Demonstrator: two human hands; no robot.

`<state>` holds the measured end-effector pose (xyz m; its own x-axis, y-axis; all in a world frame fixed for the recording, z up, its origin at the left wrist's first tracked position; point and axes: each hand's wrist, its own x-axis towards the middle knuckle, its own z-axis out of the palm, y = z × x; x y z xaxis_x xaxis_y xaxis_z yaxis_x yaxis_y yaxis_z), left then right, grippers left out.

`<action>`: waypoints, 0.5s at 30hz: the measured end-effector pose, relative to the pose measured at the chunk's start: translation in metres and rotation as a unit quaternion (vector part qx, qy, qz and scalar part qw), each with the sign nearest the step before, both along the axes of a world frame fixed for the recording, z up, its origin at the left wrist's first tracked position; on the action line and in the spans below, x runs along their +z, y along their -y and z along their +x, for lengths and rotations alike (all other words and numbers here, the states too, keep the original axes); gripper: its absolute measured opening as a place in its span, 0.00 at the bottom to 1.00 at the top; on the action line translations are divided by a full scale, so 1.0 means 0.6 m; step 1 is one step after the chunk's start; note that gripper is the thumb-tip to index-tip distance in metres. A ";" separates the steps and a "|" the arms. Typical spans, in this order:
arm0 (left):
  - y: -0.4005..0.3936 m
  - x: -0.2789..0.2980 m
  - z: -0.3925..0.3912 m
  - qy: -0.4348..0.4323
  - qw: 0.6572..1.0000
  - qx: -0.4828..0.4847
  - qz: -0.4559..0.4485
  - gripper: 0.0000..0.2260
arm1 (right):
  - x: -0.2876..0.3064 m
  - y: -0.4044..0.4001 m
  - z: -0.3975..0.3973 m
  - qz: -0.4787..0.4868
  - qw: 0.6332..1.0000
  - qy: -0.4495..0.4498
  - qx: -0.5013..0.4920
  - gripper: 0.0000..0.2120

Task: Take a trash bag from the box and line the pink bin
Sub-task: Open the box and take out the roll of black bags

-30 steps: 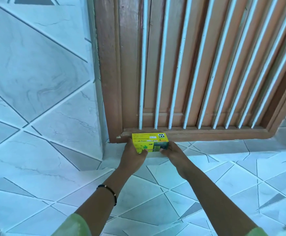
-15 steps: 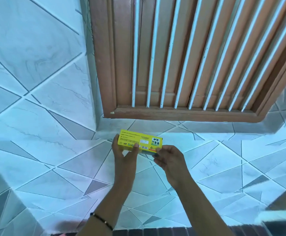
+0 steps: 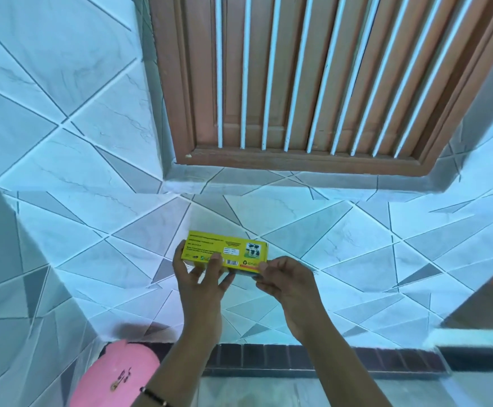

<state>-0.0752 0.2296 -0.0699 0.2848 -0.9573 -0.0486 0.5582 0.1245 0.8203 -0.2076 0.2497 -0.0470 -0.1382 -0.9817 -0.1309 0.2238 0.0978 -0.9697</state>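
The pink bin (image 3: 116,374) sits low on your left. Your left hand (image 3: 201,277) pinches the yellow box (image 3: 224,251) in the air, thumb on top. Your right hand (image 3: 286,282) pinches its right end. Pull too hard there and the box may rip or drop.

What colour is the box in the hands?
Bright yellow, with small print and a little picture on it. The head view shows the trash bag box best.
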 end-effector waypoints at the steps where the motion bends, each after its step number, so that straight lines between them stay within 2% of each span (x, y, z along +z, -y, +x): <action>1: -0.008 0.000 0.001 0.000 1.000 -0.001 0.005 0.23 | 0.002 -0.010 0.001 0.006 1.000 0.001 -0.003 0.07; 8: -0.030 0.014 0.028 0.012 0.997 -0.074 0.002 0.23 | 0.016 -0.060 0.011 0.009 0.998 0.032 -0.052 0.07; 11: -0.027 0.023 0.049 0.014 0.995 -0.097 0.008 0.23 | 0.022 -0.064 0.025 0.013 0.998 0.031 -0.058 0.13; 13: -0.023 0.023 0.067 0.007 0.994 -0.106 0.009 0.23 | 0.026 -0.062 0.037 -0.009 0.999 -0.001 -0.041 0.16; 15: -0.021 0.019 0.084 0.011 0.994 -0.112 0.012 0.24 | 0.026 -0.061 0.049 -0.036 0.994 -0.098 -0.019 0.19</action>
<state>-0.0249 0.2422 -0.0582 0.0658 -0.9955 -0.0683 0.5523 -0.0207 0.8334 -0.1783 0.2865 -0.0317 -0.1918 -0.9810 -0.0278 0.0329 0.0219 -0.9992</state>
